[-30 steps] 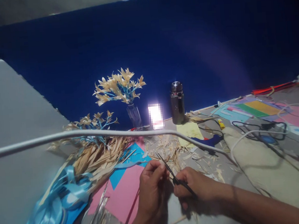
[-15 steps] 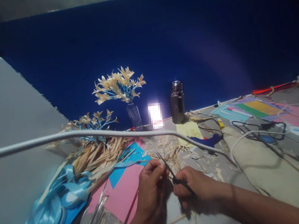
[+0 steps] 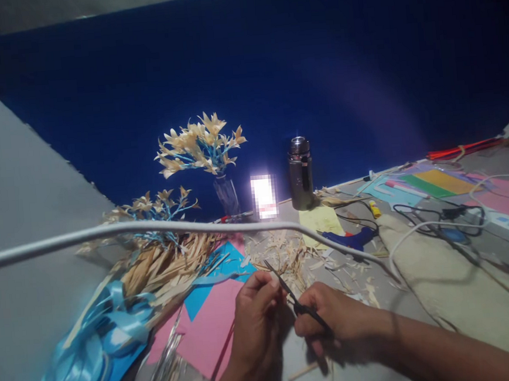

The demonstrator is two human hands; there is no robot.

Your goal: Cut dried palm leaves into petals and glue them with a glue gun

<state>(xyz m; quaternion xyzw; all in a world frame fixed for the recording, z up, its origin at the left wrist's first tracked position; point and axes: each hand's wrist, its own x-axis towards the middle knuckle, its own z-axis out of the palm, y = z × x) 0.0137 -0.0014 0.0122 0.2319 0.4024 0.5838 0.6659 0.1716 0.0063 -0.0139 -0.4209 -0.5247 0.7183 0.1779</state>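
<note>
The scissors (image 3: 296,304), near centre, point far and left from the curled fingers of the right hand (image 3: 323,314), its forearm (image 3: 425,344) slanting in from near right. Just left, the left hand (image 3: 258,313) presses thumb and forefinger together, anything pinched hidden.

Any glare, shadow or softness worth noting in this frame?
In the head view, a pixelated, blown-out white patch glares beside the thermos flask, and a faint purple flare arcs across the dark blue wall; also in the head view, dark shadows lie by the left hand and right hand, and the light blue ribbon looks hazy.
</note>
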